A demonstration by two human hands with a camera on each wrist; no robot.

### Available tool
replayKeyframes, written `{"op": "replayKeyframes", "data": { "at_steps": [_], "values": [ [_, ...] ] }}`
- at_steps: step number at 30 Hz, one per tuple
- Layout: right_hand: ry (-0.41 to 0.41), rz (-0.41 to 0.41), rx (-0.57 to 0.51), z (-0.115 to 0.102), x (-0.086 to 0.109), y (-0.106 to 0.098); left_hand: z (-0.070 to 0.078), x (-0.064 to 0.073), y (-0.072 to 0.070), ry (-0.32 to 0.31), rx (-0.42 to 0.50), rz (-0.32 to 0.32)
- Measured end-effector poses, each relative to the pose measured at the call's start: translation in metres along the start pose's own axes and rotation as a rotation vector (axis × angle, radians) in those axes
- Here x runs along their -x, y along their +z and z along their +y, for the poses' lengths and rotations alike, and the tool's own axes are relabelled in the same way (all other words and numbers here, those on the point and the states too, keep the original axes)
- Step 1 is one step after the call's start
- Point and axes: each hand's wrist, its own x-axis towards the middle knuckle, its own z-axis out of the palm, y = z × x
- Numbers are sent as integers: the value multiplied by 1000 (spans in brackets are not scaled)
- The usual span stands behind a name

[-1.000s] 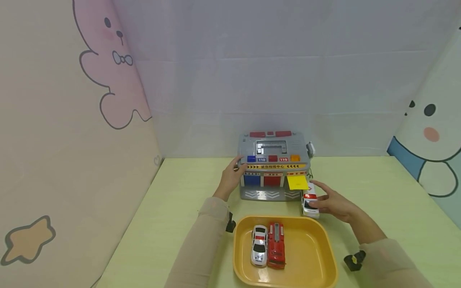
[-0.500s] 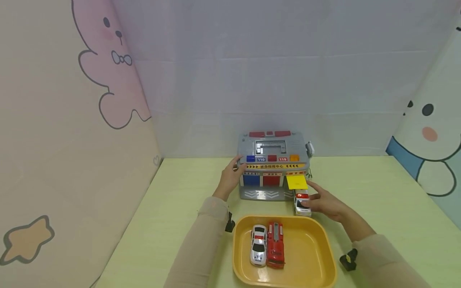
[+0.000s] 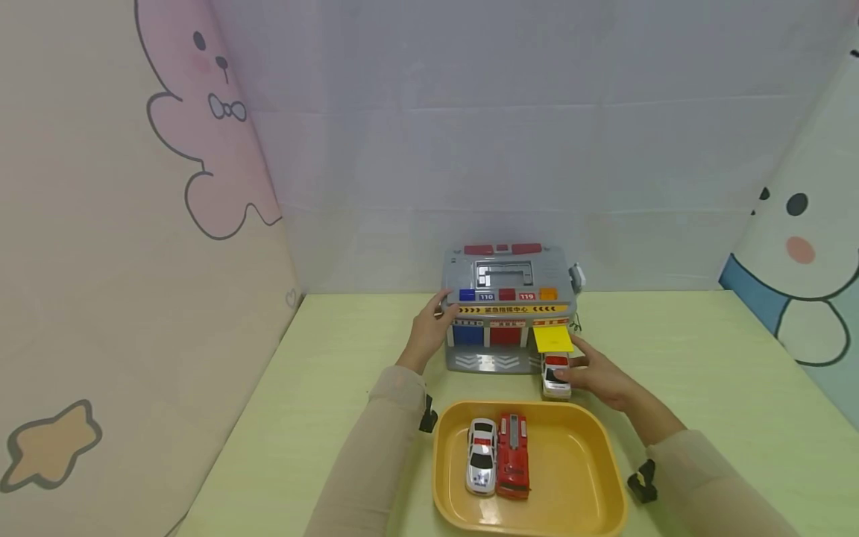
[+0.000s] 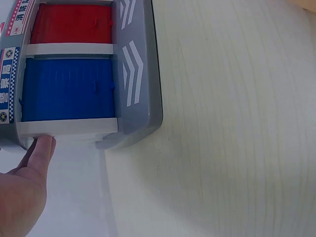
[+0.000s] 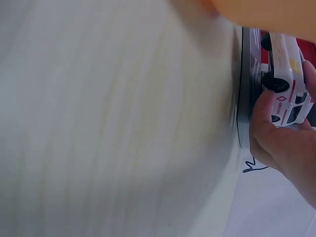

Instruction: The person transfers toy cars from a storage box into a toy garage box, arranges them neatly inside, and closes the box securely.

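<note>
Well, right hand point(image 3: 599, 379) pinching white toy ambulance point(image 3: 555, 387) between thumb and fingers, ambulance at right-hand bay of grey toy station point(image 3: 488, 362), rear end hidden under raised yellow flap point(image 3: 553, 340), front toward yellow tray point(image 3: 573, 470); whether wheels touch ramp, cannot tell. Left hand point(image 3: 426, 333) against station's left side, fingers nearly straight, close together, tips out of sight behind edge. Blue door point(image 3: 468, 336) and red door point(image 3: 505, 336) down. White police car point(image 3: 481, 461) beside red fire truck point(image 3: 513, 464), both in tray

Left wall point(image 3: 134, 298): pink cartoon bear point(image 3: 191, 112), orange star point(image 3: 52, 446) below. Right wall point(image 3: 847, 391): white cartoon animal point(image 3: 808, 276).
</note>
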Motion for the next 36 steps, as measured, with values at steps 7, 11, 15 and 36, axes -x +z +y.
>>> {"op": "replayKeyframes", "data": {
  "at_steps": [7,11,15,36],
  "values": [
    [-1,24,38,6,-8,2,0,1,1,-7,2,0],
    [-21,35,52,8,-11,5,-1,1,0,-8,5,5],
    [-23,63,62,6,-10,7,-2,0,0,1,2,6],
    [36,107,62,6,-8,11,-1,1,1,11,19,7]
  ]
}}
